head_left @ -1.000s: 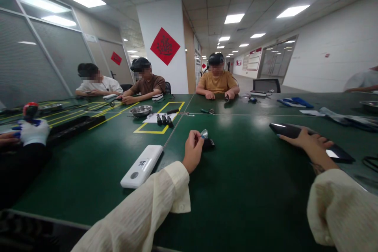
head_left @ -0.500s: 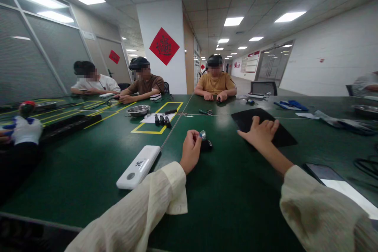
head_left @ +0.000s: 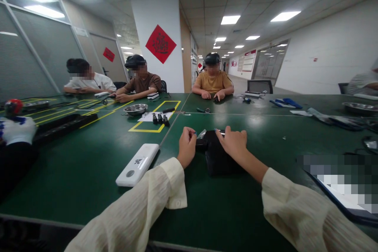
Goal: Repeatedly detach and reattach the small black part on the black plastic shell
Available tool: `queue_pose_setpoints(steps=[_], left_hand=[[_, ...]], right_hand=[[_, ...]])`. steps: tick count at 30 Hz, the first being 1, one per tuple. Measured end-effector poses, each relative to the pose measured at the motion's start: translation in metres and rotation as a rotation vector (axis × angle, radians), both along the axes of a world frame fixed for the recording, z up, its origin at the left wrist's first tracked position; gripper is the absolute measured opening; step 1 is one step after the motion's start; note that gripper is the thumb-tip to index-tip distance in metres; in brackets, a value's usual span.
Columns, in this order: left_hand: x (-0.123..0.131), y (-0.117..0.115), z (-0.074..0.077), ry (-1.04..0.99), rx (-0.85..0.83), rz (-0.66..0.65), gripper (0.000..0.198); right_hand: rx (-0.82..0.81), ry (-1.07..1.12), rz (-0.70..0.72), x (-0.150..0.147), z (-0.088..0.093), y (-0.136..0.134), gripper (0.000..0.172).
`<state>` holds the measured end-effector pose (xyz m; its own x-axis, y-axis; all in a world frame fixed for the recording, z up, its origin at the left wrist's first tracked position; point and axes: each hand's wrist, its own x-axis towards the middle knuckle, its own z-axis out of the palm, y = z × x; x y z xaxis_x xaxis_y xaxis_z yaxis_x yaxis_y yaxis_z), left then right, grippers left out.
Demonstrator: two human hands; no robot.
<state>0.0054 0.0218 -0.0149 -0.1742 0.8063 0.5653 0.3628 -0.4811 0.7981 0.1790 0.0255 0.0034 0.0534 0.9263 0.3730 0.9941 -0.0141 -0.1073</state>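
Note:
My left hand [head_left: 186, 145] is closed in a pinch on a small shiny clear-and-silver piece [head_left: 202, 134] just above the green table [head_left: 88, 165]. A small black part [head_left: 201, 145] lies right beside that hand. My right hand [head_left: 233, 141] rests fingers-down on the far edge of a black mat [head_left: 218, 161], which lies flat in front of me between both hands. Both arms wear cream sleeves.
A white power bank [head_left: 136, 164] lies to my left. A dark tablet [head_left: 339, 189] lies at the right. Farther off are a yellow taped rectangle [head_left: 153, 120] with small black parts, a metal bowl [head_left: 135, 109], and three seated people across the table.
My right hand left the tablet at the right, took the black mat, and slid it left and toward me until it lay in front of me. My left hand kept its pinch.

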Motion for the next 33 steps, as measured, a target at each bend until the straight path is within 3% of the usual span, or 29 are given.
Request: queue_pose_setpoints(steps=[2, 4, 7, 9, 16, 18, 20, 24, 27, 30, 33], left_hand=[[-0.001, 0.0, 0.0, 0.003, 0.013, -0.007, 0.007], [-0.001, 0.0, 0.0, 0.004, 0.041, -0.009, 0.008], [-0.001, -0.001, 0.0, 0.016, 0.069, -0.013, 0.008], [0.0, -0.002, 0.001, 0.03, 0.075, -0.023, 0.008], [0.003, -0.003, -0.002, 0.096, 0.108, -0.022, 0.007], [0.003, -0.004, -0.002, 0.122, 0.123, -0.011, 0.007], [0.002, -0.004, 0.0, 0.135, 0.138, 0.004, 0.005], [-0.002, -0.005, 0.003, 0.112, 0.151, 0.009, 0.006], [-0.004, -0.005, 0.004, 0.077, 0.125, -0.008, 0.005], [-0.004, -0.004, 0.003, 0.049, 0.087, -0.034, 0.005], [-0.004, -0.003, 0.002, 0.037, 0.057, -0.067, 0.004]], right_hand=[[0.098, 0.001, 0.101, -0.003, 0.003, -0.004, 0.047], [0.154, -0.009, 0.296, -0.012, 0.003, -0.008, 0.039], [0.11, 0.013, 0.585, -0.03, -0.005, -0.011, 0.051], [0.058, 0.065, 0.659, -0.042, -0.012, -0.01, 0.055], [-0.066, 0.136, 0.643, -0.052, -0.026, 0.003, 0.041], [-0.066, 0.213, 0.649, -0.048, -0.026, 0.009, 0.044], [-0.047, 0.424, 0.613, -0.041, -0.026, 0.016, 0.054], [-0.072, 1.125, 0.483, -0.015, -0.022, 0.033, 0.067], [-0.015, 1.52, 0.47, 0.013, -0.017, 0.042, 0.064], [0.094, 1.661, 0.471, 0.038, -0.014, 0.044, 0.048], [0.134, 1.647, 0.397, 0.053, -0.017, 0.046, 0.043]])
